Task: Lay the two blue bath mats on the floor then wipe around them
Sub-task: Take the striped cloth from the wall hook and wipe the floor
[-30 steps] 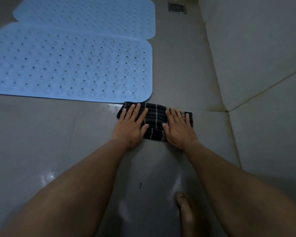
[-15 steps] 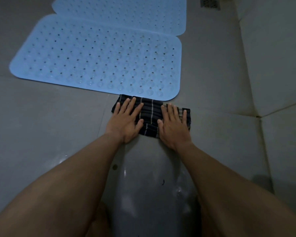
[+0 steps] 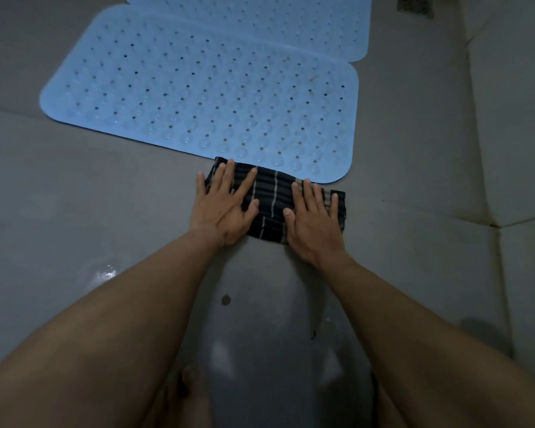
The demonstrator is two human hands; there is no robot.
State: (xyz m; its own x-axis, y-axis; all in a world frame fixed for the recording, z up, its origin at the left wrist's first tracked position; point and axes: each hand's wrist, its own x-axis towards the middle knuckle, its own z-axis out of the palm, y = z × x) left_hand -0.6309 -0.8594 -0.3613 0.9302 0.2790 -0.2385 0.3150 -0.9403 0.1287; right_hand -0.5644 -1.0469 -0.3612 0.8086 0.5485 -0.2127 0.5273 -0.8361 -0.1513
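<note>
Two light-blue perforated bath mats lie flat on the grey tile floor. The near mat [image 3: 198, 91] fills the upper middle; the far mat [image 3: 275, 20] overlaps it behind. A folded dark cloth with pale stripes [image 3: 275, 193] lies on the floor against the near mat's front edge, toward its right corner. My left hand [image 3: 224, 205] presses flat on the cloth's left half with fingers spread. My right hand [image 3: 314, 220] presses flat on its right half.
A tiled wall [image 3: 513, 118] rises along the right side. A floor drain [image 3: 414, 6] sits at the top right beyond the mats. The floor [image 3: 105, 270] has wet glints at lower left. My legs fill the bottom corners.
The cloth and both hands have slid left along the near mat's front edge, away from the wall. Both palms stay flat on the cloth.
</note>
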